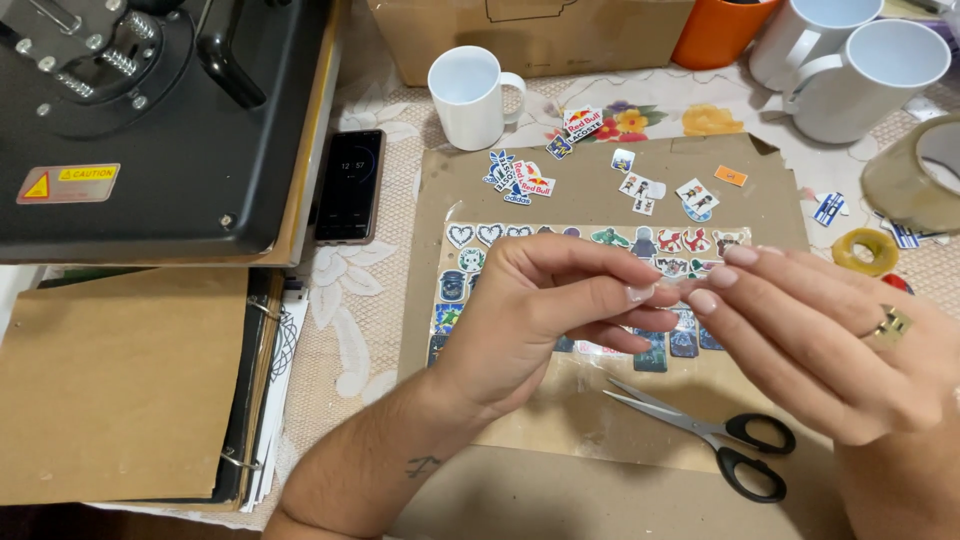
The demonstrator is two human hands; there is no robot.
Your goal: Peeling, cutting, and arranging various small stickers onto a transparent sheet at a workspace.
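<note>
Lace-covered table: over a brown cardboard sheet bearing a clear sheet of small cut-out stickers, left hand and right hand fingertips are pinched together on something tiny, seemingly being peeled; black-handled scissors lie nearby.

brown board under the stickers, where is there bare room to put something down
Bare patches: the brown board between the two loose sticker piles, and below the scissors toward the near edge. Crowded: the sticker sheet under both hands, and the mugs and tape roll along the top and right.
</note>
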